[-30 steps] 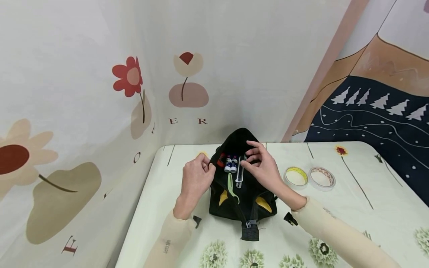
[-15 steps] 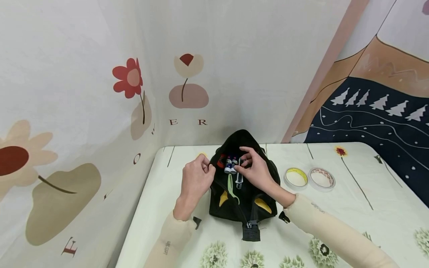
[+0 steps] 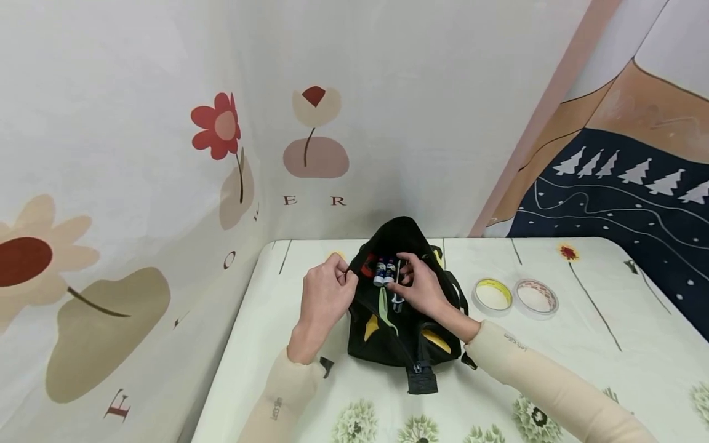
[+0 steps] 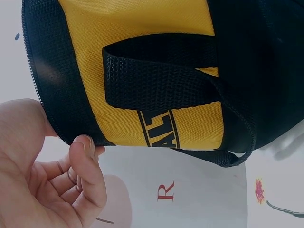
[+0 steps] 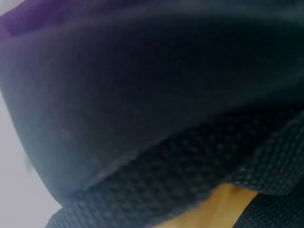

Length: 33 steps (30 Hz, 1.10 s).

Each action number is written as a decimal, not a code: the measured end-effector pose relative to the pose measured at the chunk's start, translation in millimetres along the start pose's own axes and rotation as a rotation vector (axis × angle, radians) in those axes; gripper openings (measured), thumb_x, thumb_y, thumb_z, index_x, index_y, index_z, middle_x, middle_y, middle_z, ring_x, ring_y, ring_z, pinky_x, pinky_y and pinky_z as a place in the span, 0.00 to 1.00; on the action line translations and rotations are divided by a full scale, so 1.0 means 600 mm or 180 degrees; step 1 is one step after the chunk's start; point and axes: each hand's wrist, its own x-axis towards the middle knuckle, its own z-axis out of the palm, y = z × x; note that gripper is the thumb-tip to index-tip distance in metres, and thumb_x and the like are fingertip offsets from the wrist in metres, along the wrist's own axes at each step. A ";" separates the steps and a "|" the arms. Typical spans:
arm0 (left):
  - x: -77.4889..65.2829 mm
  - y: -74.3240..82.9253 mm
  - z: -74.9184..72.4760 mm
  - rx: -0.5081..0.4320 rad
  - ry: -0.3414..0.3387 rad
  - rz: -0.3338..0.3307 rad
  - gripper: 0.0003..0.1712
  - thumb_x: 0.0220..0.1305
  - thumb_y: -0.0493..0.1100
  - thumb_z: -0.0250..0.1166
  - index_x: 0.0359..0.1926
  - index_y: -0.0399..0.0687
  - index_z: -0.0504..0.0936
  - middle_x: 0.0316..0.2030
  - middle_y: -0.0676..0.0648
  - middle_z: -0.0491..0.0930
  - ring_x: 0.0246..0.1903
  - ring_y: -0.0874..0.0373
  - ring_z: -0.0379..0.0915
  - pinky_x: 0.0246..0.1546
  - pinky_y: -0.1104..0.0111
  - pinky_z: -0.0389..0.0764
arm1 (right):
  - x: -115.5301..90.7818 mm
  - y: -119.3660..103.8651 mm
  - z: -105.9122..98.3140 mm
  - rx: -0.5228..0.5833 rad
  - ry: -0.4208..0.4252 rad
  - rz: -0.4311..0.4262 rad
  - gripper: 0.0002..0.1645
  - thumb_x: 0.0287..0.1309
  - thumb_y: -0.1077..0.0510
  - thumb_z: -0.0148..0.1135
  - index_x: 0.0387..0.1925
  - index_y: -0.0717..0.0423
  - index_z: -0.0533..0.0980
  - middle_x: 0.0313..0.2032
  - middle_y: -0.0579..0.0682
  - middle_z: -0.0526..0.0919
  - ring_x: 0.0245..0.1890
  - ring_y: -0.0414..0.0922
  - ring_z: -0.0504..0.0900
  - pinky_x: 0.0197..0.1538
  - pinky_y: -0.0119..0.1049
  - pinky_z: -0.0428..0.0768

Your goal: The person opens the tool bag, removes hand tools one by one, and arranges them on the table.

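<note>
A black and yellow zip tool bag [image 3: 365, 351] gapes open on the table. Its zipped edge [image 4: 40, 71] is pinched at one side by my left hand [image 3: 327, 292], which shows in the left wrist view with thumb and finger at the rim. Inside lie two dark blue glue sticks [image 3: 380, 271], a utility knife [image 3: 397, 303], a green strip-like item [image 3: 383, 301] and something red [image 3: 368, 266]. My right hand [image 3: 425, 289] reaches in, fingers bent and thumb apart, over the knife beside the glue sticks; contact is unclear. In the right wrist view, bag fabric [image 5: 118, 85] hides that hand.
Right of the bag, two tape rolls sit side by side: one with a yellow core [image 3: 495, 282], the other with a pale printed core [image 3: 548, 298]. A black buckle [image 3: 327, 367] lies near my left wrist. A printed cloth wall [image 3: 399, 123] stands behind the table.
My right hand has moved left and down into the bag, toward the knife and glue sticks, covering more of the knife. My left hand keeps its pinch on the bag's edge.
</note>
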 end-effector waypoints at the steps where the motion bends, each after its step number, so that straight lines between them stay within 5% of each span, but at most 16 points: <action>1: 0.000 0.000 0.000 0.0004 0.0003 0.0009 0.05 0.68 0.34 0.67 0.33 0.44 0.81 0.20 0.53 0.77 0.21 0.59 0.73 0.31 0.61 0.80 | 0.001 0.002 0.001 0.0000 -0.0005 0.0022 0.42 0.62 0.63 0.80 0.73 0.68 0.72 0.47 0.64 0.85 0.42 0.56 0.87 0.48 0.53 0.85; 9: 0.000 -0.001 0.001 0.0007 0.0038 0.0027 0.05 0.67 0.32 0.68 0.34 0.43 0.82 0.21 0.52 0.78 0.21 0.59 0.75 0.30 0.60 0.82 | 0.007 0.016 0.011 -0.0111 -0.0069 0.0060 0.42 0.62 0.62 0.80 0.73 0.69 0.72 0.44 0.62 0.85 0.37 0.52 0.85 0.44 0.48 0.83; 21: 0.002 -0.005 0.001 0.0044 0.0043 0.0024 0.04 0.67 0.33 0.67 0.34 0.43 0.82 0.20 0.53 0.78 0.21 0.59 0.74 0.30 0.60 0.82 | 0.010 0.035 0.024 0.0017 -0.0192 0.0527 0.45 0.63 0.60 0.80 0.74 0.69 0.67 0.43 0.59 0.79 0.34 0.47 0.84 0.37 0.40 0.78; 33: 0.003 -0.003 0.000 0.0044 0.0023 -0.0040 0.04 0.67 0.33 0.67 0.34 0.43 0.82 0.20 0.53 0.77 0.21 0.58 0.74 0.30 0.61 0.80 | 0.016 0.047 0.033 -0.0089 -0.0217 0.0605 0.45 0.63 0.58 0.81 0.72 0.67 0.66 0.43 0.62 0.83 0.35 0.51 0.81 0.36 0.44 0.78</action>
